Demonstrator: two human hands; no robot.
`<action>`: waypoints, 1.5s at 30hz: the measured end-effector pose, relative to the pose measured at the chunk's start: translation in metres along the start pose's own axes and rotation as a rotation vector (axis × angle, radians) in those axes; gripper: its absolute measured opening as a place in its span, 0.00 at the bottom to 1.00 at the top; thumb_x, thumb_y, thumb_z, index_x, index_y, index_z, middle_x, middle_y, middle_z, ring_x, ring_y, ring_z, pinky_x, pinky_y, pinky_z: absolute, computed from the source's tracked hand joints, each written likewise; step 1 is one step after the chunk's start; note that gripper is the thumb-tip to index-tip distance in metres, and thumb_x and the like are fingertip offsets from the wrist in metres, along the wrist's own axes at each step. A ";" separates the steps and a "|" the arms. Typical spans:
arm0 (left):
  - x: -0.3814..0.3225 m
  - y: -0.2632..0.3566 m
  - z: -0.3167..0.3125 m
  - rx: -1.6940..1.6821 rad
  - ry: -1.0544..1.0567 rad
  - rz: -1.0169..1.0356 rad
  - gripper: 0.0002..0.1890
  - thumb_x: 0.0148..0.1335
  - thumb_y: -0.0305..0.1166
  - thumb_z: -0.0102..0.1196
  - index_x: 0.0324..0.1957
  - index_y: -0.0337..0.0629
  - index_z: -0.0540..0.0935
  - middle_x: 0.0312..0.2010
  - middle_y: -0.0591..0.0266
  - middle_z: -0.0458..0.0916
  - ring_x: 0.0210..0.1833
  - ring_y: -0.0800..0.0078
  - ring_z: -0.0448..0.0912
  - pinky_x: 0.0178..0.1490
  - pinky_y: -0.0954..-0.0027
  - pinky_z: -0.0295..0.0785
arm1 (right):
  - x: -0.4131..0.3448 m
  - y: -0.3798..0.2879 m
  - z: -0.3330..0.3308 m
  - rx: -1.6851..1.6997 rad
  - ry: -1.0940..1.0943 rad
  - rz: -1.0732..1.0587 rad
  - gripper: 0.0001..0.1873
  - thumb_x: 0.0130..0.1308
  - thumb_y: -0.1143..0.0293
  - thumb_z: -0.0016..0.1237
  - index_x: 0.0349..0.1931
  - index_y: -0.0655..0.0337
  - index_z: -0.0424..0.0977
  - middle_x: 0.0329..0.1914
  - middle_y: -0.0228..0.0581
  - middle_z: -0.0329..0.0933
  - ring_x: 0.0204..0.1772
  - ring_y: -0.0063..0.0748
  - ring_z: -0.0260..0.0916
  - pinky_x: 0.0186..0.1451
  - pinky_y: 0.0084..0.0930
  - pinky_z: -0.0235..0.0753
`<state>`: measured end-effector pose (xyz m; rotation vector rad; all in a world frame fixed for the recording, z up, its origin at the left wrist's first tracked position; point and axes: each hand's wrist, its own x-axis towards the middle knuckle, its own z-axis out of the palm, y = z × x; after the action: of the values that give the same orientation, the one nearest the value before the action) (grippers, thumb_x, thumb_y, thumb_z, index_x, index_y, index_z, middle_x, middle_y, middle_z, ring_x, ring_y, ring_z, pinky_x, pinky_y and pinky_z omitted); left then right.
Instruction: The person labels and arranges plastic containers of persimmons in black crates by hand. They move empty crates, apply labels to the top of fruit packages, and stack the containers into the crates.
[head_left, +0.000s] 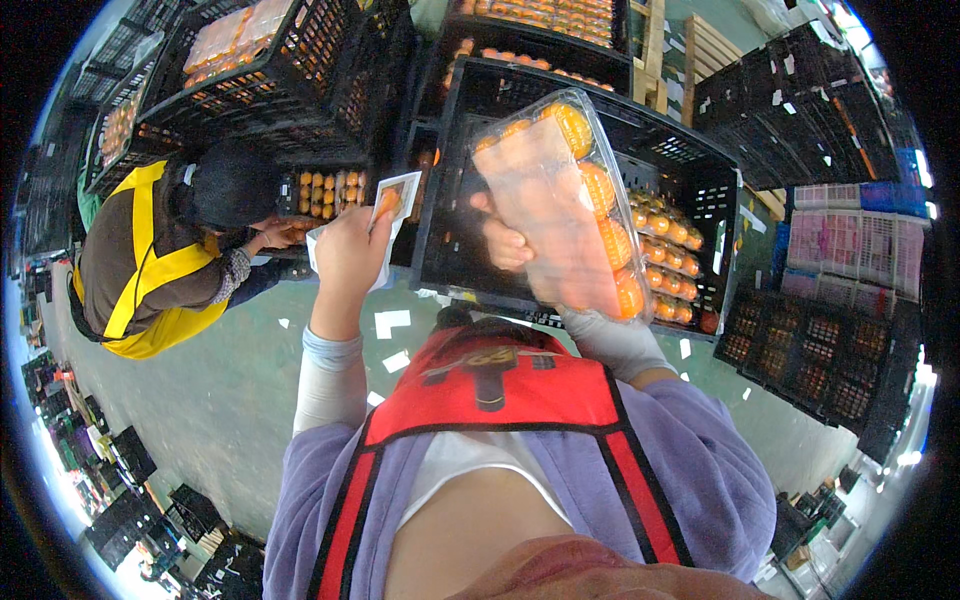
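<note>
My right hand (510, 238) grips a clear plastic clamshell pack (600, 202) of orange citrus-like fruits, tilted above a black plastic crate (469, 259). A pale pinkish label or sheet (536, 195) covers much of the pack's upper side; whether it is stuck on cannot be made out. Between the thumb and fingers of my left hand (351, 247) is a small stack of printed labels (401, 196), the front one with a fruit picture. It is held left of the crate, apart from the pack. Several similar fruit packs (666, 259) lie in the crate's right side.
At left, a co-worker (157, 255) in a yellow apron bends over another fruit crate (330, 191). Stacked black crates (300, 75) rise behind. More crates (795, 112) and a wooden pallet (709, 52) stand at right. Paper scraps (393, 322) litter the green floor (247, 397).
</note>
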<state>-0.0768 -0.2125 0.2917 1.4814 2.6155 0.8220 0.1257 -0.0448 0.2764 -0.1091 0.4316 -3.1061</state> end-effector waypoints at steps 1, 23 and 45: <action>-0.003 -0.001 -0.002 0.011 0.002 -0.016 0.15 0.57 0.39 0.55 0.22 0.37 0.75 0.21 0.50 0.75 0.26 0.49 0.75 0.29 0.54 0.67 | -0.003 0.002 -0.002 -0.051 0.159 -0.114 0.31 0.64 0.47 0.41 0.59 0.59 0.63 0.19 0.32 0.59 0.19 0.22 0.52 0.21 0.19 0.54; -0.096 -0.059 -0.009 0.096 -0.046 -0.402 0.16 0.59 0.45 0.52 0.31 0.42 0.81 0.27 0.47 0.79 0.31 0.47 0.78 0.32 0.53 0.70 | -0.021 -0.046 -0.054 -0.667 0.674 -0.425 0.29 0.57 0.68 0.55 0.59 0.63 0.61 0.54 0.43 0.71 0.54 0.36 0.71 0.54 0.35 0.75; -0.177 -0.246 -0.055 -0.043 -0.200 -0.479 0.18 0.58 0.46 0.51 0.27 0.40 0.81 0.26 0.47 0.79 0.30 0.48 0.77 0.32 0.54 0.70 | 0.233 0.086 -0.064 -0.930 0.770 -0.178 0.24 0.55 0.71 0.58 0.51 0.68 0.68 0.47 0.40 0.76 0.46 0.32 0.75 0.48 0.29 0.76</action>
<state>-0.1892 -0.4789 0.1866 0.8149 2.6070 0.6337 -0.1112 -0.1128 0.2076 1.1005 1.8843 -2.6522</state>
